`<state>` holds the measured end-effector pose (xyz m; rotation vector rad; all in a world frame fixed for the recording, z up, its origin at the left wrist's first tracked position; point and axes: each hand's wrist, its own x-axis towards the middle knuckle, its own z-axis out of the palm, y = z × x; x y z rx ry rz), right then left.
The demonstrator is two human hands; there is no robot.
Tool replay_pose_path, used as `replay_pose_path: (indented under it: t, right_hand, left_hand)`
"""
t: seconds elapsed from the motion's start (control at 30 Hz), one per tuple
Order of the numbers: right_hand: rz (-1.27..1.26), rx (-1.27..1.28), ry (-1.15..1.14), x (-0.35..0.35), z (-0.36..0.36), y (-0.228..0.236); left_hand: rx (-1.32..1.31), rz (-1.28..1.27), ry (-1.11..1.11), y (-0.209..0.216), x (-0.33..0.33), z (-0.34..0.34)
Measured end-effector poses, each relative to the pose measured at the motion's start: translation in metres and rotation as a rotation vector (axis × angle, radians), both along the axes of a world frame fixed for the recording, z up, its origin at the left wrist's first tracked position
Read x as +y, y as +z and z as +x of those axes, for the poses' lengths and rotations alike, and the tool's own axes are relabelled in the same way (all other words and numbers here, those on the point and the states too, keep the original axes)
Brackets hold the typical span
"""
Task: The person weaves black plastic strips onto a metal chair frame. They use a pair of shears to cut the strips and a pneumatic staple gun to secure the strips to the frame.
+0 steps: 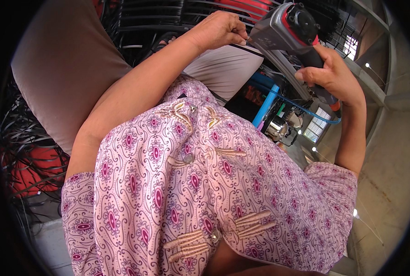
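My right hand (337,76) is wrapped round the dark handle of a pneumatic nail gun or stapler (276,31), raised at the upper right. The tool has a grey body with a black and red cap. A thin blue air hose (301,105) runs by the base of its handle. At the top middle, my left hand (219,30) is closed in a pinch, its fingertips close beside the tool's grey body. What those fingers hold, if anything, is too small to make out. Behind it are rows of black bars or strips (145,19).
Loose black flat strips (32,122) lie tangled at the left, over something red (37,168). Brownish-grey cloth (71,60) covers my leg beside them. A blue bar (265,106) stands right of centre. Hanging bulbs (367,65) and windows (316,125) show at the right.
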<state>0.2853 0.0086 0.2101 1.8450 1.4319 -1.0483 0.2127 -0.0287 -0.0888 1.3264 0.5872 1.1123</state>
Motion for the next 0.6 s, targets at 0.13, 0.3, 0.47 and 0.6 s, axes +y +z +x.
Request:
replay_pose_path:
  t: [0.13, 0.3, 0.47, 0.6]
  right_hand:
    - [-0.032, -0.041, 0.037, 0.003, -0.002, -0.004]
    - [-0.079, -0.078, 0.122, 0.013, -0.01, -0.012]
    - [-0.166, -0.124, 0.203, 0.026, -0.02, -0.018]
    - [-0.214, -0.206, 0.317, 0.031, -0.024, -0.021]
  left_hand:
    - [0.048, -0.004, -0.028, 0.001, 0.001, 0.002]
    - [0.047, 0.0, 0.008, -0.005, 0.0, 0.013]
    - [0.068, -0.068, -0.052, 0.0, 0.0, 0.01]
    - [0.081, -0.029, 0.014, -0.006, 0.001, 0.02]
